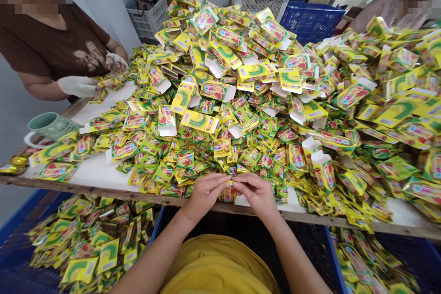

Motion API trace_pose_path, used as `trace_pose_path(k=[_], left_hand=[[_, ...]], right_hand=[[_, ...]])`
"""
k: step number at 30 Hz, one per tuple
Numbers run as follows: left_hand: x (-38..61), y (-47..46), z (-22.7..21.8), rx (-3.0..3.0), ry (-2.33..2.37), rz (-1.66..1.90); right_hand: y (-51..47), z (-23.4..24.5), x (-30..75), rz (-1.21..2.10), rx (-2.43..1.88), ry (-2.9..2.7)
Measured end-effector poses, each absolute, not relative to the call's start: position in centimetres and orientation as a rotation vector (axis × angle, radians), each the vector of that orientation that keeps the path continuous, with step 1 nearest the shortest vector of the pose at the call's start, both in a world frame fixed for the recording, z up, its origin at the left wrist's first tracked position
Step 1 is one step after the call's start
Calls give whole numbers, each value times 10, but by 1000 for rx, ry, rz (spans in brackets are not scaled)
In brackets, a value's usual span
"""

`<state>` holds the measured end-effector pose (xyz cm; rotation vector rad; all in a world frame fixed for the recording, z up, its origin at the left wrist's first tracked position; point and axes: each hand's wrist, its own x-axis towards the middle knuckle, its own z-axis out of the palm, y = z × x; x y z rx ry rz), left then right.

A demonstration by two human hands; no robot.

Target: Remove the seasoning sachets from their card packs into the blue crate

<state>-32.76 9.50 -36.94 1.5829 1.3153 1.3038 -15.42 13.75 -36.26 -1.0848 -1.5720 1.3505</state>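
many yellow cartons (108, 256) — heaped inside blue crates (14, 250)

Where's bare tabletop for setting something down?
At the front edge, white tabletop shows between the flat box near the mug and the packets. Another strip lies beside the co-worker's gloved hand; a sliver, right of the right hand. Beyond it and the left hand, piled boxes and packets crowd the tabletop.

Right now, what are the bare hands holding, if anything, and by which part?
A small yellow pack, near its upper edge, in the grip of the left hand and the right hand.
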Motion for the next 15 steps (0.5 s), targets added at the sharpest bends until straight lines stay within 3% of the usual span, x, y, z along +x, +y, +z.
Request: trace_pose_path(k=[8,15], left_hand=[[-332,77,-392,1843,1200,1327],[-317,74,-390,1858,1380,1281]], right_hand=[[100,-379,-154,720,-940,-1868],[136,-372,-143,643,-1048,-1952]])
